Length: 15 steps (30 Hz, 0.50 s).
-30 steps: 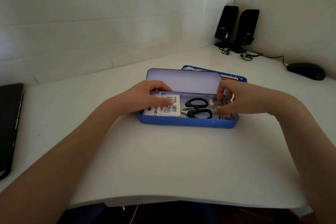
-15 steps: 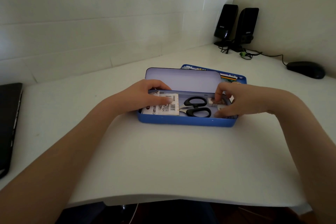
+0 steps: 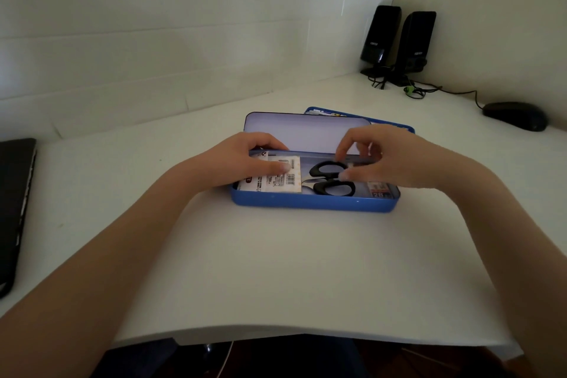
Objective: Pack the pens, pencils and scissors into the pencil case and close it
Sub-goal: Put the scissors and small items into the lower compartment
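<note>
On the white desk (image 3: 276, 270), well back from its near edge, the blue pencil case (image 3: 313, 204) lies open, lid up. The left hand (image 3: 242, 163) presses a labelled packet (image 3: 276, 178) inside. The right hand (image 3: 389, 159) pinches above the black-handled scissors (image 3: 331, 179); what it grasps is unclear. Speakers (image 3: 399, 43) stand in the far corner.

Pencil case (image 3: 313, 204): mid-worktop (image 3: 276, 270), lid raised behind.
In case: packet (image 3: 273, 182) left, scissors (image 3: 331, 182) centre.
Speakers (image 3: 399, 40), mouse (image 3: 515, 116): far right.
Laptop (image 3: 13, 209): left edge.

Far beyond the fingers stand two black speakers (image 3: 399, 43); a black mouse (image 3: 515, 116) lies to their right, a dark laptop (image 3: 13, 212) far left.
</note>
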### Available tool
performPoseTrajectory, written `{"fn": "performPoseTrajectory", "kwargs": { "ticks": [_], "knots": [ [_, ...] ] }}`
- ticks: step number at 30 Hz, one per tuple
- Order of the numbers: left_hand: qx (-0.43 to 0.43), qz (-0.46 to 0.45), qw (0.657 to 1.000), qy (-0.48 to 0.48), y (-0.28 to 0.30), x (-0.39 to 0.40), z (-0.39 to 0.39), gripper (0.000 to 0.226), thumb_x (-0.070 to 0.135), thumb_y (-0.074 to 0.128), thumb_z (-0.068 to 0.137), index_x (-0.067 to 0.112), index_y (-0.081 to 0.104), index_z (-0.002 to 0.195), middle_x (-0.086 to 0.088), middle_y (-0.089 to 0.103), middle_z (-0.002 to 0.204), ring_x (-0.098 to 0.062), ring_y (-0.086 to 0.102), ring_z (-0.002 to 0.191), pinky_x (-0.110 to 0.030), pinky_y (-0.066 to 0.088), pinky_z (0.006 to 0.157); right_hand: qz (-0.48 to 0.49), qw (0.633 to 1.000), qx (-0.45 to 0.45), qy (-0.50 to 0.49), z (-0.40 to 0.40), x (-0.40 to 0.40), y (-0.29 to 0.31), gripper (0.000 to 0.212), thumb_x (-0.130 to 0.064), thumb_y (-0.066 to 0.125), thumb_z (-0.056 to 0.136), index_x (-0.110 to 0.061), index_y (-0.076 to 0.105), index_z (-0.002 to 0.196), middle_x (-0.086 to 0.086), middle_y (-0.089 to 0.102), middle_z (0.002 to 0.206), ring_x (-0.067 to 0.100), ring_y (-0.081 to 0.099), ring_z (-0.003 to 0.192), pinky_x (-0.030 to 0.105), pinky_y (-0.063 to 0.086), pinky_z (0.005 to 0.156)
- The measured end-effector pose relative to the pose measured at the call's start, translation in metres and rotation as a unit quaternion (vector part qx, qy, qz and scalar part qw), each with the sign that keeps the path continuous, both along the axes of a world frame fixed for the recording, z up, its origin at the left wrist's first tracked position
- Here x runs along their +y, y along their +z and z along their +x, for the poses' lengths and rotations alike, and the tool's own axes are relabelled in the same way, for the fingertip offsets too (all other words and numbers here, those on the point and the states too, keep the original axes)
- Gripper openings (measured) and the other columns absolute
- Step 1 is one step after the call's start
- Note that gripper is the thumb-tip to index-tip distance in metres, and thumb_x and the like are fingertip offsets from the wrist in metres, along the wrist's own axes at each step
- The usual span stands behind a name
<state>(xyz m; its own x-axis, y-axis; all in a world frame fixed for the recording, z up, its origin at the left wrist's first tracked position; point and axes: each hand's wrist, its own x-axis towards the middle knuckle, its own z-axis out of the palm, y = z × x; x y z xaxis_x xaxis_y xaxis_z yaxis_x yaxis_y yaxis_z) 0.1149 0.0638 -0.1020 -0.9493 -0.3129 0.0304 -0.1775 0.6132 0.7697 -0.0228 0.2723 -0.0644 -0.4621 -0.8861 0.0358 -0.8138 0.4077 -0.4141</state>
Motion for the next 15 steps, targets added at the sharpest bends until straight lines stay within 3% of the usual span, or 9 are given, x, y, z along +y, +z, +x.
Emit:
{"fn": "performPoseTrajectory", "kwargs": {
  "ticks": [2,6,10,15],
  "knots": [
    [0.0,0.0,1.0,-0.002,-0.001,-0.001,0.0,0.029,0.032,0.07,0.08,0.03,0.063,0.108,0.013,0.066,0.09,0.01,0.061,0.064,-0.004,0.046,0.058,0.012,0.999,0.033,0.031,0.005,-0.006,-0.005,0.02,-0.038,0.071,0.076,-0.037,0.062,0.093,-0.007,0.047,0.078,0.007,0.046,0.07,0.016,0.039,0.062],
    [-0.003,-0.001,1.0,-0.003,-0.001,-0.002,-0.001,0.03,0.033,0.071,0.079,0.031,0.063,0.108,0.01,0.069,0.093,0.008,0.062,0.066,-0.006,0.048,0.061,0.043,0.996,0.079,0.021,0.004,-0.012,-0.013,0.018,-0.035,0.069,0.078,-0.034,0.063,0.095,-0.005,0.053,0.091,0.015,0.054,0.087,0.036,0.049,0.079],
    [-0.004,0.008,1.0,-0.006,0.001,-0.001,0.0,0.028,0.031,0.07,0.08,0.03,0.064,0.108,0.015,0.067,0.089,0.01,0.062,0.064,-0.005,0.045,0.057,0.013,0.995,0.094,0.021,0.001,-0.008,-0.008,0.014,-0.032,0.07,0.078,-0.034,0.064,0.09,-0.01,0.05,0.082,0.01,0.051,0.075,0.032,0.047,0.073],
    [-0.007,0.003,1.0,-0.008,0.002,-0.001,0.001,0.029,0.031,0.071,0.08,0.032,0.064,0.108,0.018,0.066,0.091,0.011,0.062,0.068,-0.004,0.044,0.058,0.041,0.998,0.053,0.018,-0.005,0.001,0.0,0.012,-0.034,0.074,0.073,-0.033,0.068,0.082,0.0,0.06,0.078,0.012,0.052,0.067,0.031,0.046,0.066]
  ]
}}
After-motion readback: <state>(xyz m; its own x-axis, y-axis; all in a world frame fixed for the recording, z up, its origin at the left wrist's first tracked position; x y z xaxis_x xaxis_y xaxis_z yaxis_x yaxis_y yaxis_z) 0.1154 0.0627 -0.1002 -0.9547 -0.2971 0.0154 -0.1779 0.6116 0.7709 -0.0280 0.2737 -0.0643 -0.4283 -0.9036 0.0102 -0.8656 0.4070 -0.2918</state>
